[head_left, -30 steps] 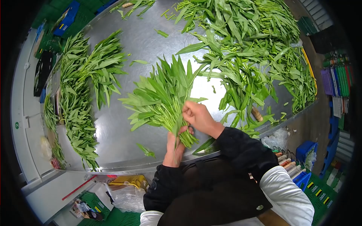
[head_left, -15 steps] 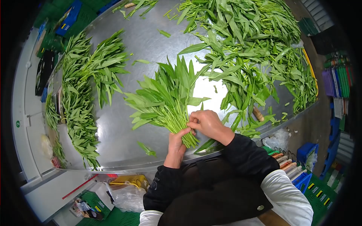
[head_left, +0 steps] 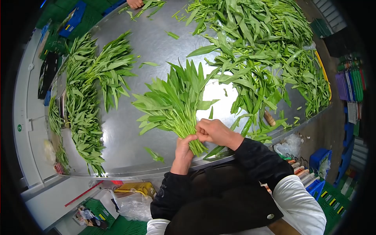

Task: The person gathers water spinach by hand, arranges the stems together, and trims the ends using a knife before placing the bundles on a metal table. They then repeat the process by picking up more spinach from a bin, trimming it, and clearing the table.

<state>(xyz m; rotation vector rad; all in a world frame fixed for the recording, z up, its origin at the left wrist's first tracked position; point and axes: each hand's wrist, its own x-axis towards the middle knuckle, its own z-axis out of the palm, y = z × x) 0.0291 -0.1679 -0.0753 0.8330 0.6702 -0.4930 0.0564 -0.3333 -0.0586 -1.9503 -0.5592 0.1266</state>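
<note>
A bunch of long-leaved green vegetables [head_left: 172, 102] lies fanned out on the steel table [head_left: 125, 137], its stems pointing toward me. My left hand [head_left: 182, 150] grips the stems from below. My right hand [head_left: 213, 132] pinches the same stems from the right, its fingers touching the left hand's thumb. The stem ends [head_left: 199, 148] stick out just below both hands.
A big loose heap of the same greens [head_left: 266, 51] fills the table's right and far side. Laid-out bunches [head_left: 86, 90] line the left edge. A small brown object [head_left: 268, 118] lies near the front right edge. Another person's hand [head_left: 135, 4] shows at the far edge. Crates stand around the table.
My right hand has come down from the upper stems to meet the left hand at the base. The bunch has shifted slightly to the right.
</note>
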